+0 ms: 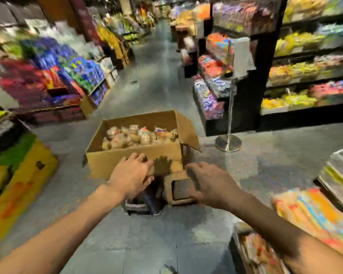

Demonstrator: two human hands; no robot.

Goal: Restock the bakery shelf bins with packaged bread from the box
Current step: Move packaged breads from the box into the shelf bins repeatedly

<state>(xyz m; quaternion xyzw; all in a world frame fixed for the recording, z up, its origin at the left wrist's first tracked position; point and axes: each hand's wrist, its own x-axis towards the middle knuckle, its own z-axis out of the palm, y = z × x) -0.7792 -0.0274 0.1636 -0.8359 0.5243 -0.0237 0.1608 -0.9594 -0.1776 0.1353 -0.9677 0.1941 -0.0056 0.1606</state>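
Looked down a blurred shop aisle, grey floor [162, 80] running between shelves [315, 62] crowded with bright packets on both sides. Showed, low at the right edge, a spread of colourful packs [313, 212], perhaps shelf stock, too smeared to name.

Centred on an open cardboard box [107, 165], raised off the floor on some dark, unreadable support. Found the packaged bread [139, 135] inside it, heaped near the rim in clear, crinkled bags.

Judged the full box bulky and fairly heavy, with walls stiff enough to push on or to lift from beneath, and the loose right flap [188, 133] no place for a grip. Judged each loaf light, soft and easily crushed, wrapped in slippery film. Best taken with a broad, gentle grasp round the body or by the gathered bag end, never squeezed.

Caught the hands apart. Had the left hand [133, 173] spread flat, fingers straight, pressing on the near wall of the box. Had the right hand [210, 182] just beside the box's lower right corner, over a smaller brown piece. Too blurred there for any verdict on gripping or merely resting.
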